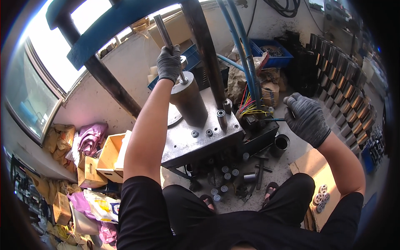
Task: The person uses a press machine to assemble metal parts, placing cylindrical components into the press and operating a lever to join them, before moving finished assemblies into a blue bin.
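Now, left hand: your gloved left hand (169, 64) wraps tightly around a bare metal rod (163, 31) above the press table (200, 146).
Right hand: your gloved right hand (307, 118) curls half closed at the end of a thin blue lever (274, 120); whether it grips the lever, you cannot tell.
Cylinder: a dull grey, smooth-sided metal cylinder (189, 104) stands on the table, the rod's lower end at its top.
Hidden: your fist covers the rod's middle; the upper edge crops the blue beam (100, 35); shadow blurs parts beneath the table.
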`<action>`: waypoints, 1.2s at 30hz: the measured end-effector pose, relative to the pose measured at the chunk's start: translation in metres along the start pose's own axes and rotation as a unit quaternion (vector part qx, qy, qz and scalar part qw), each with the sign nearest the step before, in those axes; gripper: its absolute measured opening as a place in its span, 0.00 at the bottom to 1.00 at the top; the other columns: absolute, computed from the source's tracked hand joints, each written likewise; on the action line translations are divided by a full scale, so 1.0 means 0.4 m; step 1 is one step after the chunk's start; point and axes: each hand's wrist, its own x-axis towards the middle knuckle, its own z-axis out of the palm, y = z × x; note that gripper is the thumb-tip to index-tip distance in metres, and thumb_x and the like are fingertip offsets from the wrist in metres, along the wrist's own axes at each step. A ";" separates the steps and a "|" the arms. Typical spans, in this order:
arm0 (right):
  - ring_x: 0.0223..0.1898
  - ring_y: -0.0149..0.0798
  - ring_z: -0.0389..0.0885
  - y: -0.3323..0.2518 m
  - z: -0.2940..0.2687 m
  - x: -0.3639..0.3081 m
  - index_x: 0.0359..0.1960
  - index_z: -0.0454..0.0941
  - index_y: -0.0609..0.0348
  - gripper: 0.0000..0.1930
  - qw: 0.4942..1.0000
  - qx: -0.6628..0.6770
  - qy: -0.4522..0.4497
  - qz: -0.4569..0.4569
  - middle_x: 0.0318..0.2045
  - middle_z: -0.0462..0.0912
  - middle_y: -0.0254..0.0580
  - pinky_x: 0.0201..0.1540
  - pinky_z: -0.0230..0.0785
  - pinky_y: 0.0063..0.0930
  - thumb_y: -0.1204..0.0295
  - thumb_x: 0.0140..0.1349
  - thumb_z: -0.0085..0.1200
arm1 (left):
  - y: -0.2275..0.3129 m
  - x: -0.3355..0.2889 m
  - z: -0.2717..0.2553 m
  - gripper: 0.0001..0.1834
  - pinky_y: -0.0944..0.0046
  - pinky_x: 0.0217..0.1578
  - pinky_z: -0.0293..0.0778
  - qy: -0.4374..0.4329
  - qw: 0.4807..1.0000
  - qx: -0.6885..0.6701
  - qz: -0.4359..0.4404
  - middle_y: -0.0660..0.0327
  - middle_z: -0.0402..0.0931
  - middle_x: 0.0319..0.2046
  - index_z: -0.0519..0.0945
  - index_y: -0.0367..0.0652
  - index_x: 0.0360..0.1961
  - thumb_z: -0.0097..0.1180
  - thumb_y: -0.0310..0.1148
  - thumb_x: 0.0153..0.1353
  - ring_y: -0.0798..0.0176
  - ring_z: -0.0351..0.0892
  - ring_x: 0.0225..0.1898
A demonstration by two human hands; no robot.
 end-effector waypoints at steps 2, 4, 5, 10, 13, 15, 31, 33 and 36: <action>0.34 0.56 0.81 -0.026 -0.021 -0.058 0.43 0.79 0.62 0.12 0.999 -0.002 -0.041 0.000 0.31 0.79 0.50 0.38 0.74 0.48 0.75 0.57 0.57 | 0.002 -0.002 0.001 0.20 0.51 0.41 0.79 -0.003 0.999 -0.030 -0.020 0.49 0.85 0.30 0.81 0.40 0.39 0.56 0.49 0.71 0.49 0.87 0.35; 0.33 0.56 0.81 -0.039 -0.033 -0.080 0.43 0.79 0.62 0.12 0.996 0.016 -0.084 0.006 0.30 0.80 0.50 0.38 0.74 0.49 0.73 0.57 0.57 | 0.003 -0.003 -0.006 0.20 0.53 0.39 0.81 -0.007 0.997 -0.065 -0.051 0.51 0.85 0.29 0.81 0.40 0.39 0.56 0.49 0.71 0.52 0.87 0.33; 0.33 0.56 0.81 -0.039 -0.039 -0.083 0.43 0.80 0.62 0.13 0.991 0.017 -0.132 0.015 0.30 0.80 0.50 0.38 0.74 0.49 0.73 0.56 0.57 | 0.004 -0.003 -0.011 0.20 0.56 0.36 0.82 -0.016 0.991 -0.097 -0.088 0.52 0.85 0.28 0.82 0.39 0.39 0.56 0.47 0.70 0.55 0.87 0.29; 0.35 0.54 0.83 -0.033 -0.063 -0.064 0.49 0.82 0.59 0.18 0.952 0.025 -0.303 0.035 0.33 0.83 0.50 0.39 0.76 0.47 0.68 0.58 0.57 | 0.006 -0.010 -0.022 0.20 0.55 0.38 0.82 0.005 0.991 -0.100 -0.088 0.50 0.85 0.27 0.83 0.38 0.39 0.56 0.48 0.69 0.53 0.88 0.31; 0.37 0.52 0.85 -0.037 -0.064 -0.058 0.52 0.82 0.56 0.20 0.911 0.030 -0.412 0.009 0.35 0.85 0.49 0.41 0.78 0.46 0.64 0.59 0.57 | 0.013 -0.011 -0.018 0.21 0.52 0.43 0.80 0.013 0.999 -0.030 -0.040 0.48 0.85 0.28 0.83 0.38 0.38 0.57 0.49 0.68 0.48 0.88 0.35; 0.38 0.51 0.87 -0.041 -0.063 -0.065 0.52 0.83 0.53 0.20 0.892 0.029 -0.450 -0.003 0.38 0.86 0.47 0.42 0.79 0.44 0.60 0.61 0.57 | 0.016 -0.014 -0.022 0.21 0.52 0.43 0.81 0.012 0.997 -0.049 -0.061 0.49 0.85 0.28 0.83 0.39 0.38 0.57 0.49 0.68 0.49 0.88 0.35; 0.35 0.52 0.85 -0.056 -0.036 -0.232 0.43 0.83 0.53 0.13 0.928 0.044 -0.369 -0.007 0.31 0.83 0.46 0.38 0.77 0.47 0.64 0.58 0.56 | -0.021 0.003 0.000 0.23 0.49 0.50 0.78 0.016 0.995 -0.067 -0.070 0.45 0.84 0.34 0.85 0.38 0.39 0.58 0.51 0.66 0.44 0.84 0.42; 0.35 0.54 0.85 -0.061 -0.024 -0.269 0.36 0.82 0.56 0.11 0.906 0.058 -0.419 0.000 0.30 0.84 0.47 0.40 0.77 0.48 0.62 0.58 0.57 | -0.013 -0.001 -0.005 0.23 0.50 0.49 0.78 0.023 0.997 -0.054 -0.057 0.46 0.85 0.33 0.84 0.38 0.39 0.58 0.51 0.66 0.45 0.85 0.41; 0.35 0.56 0.85 -0.066 -0.014 -0.306 0.30 0.82 0.57 0.11 0.896 0.070 -0.438 0.005 0.29 0.84 0.51 0.39 0.76 0.48 0.63 0.55 0.57 | -0.001 -0.008 -0.015 0.22 0.52 0.47 0.79 0.014 0.995 -0.071 -0.064 0.48 0.86 0.32 0.84 0.39 0.40 0.58 0.51 0.67 0.47 0.86 0.39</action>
